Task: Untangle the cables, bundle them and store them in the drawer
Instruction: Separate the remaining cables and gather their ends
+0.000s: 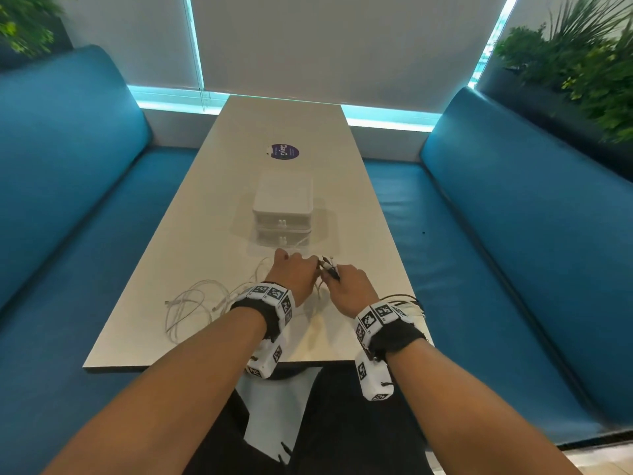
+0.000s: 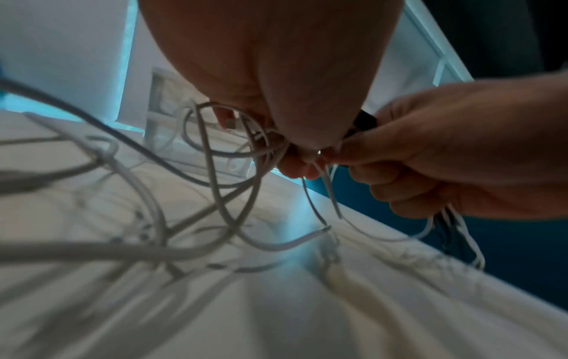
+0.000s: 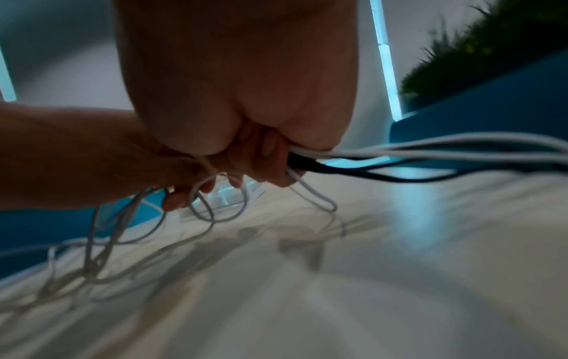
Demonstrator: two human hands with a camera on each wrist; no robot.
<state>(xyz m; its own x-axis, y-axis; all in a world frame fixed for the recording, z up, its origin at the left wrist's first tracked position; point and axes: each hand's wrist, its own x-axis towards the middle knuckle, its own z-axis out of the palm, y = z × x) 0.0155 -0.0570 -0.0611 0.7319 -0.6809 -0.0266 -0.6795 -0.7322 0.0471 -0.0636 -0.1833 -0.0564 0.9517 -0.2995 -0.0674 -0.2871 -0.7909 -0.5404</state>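
Both-hand grip on cables (image 1: 191, 303)

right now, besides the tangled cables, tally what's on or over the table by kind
drawers: 2
purple sticker: 1
hands gripping cables: 2
total: 5

2 bare forearms are seen, each wrapped by a black wrist strap (image 1: 254, 310). A white block (image 1: 373, 375) printed with black-and-white square markers is carried on each strap. Dark trousers (image 1: 346, 437) are worn, toward 6 o'clock.
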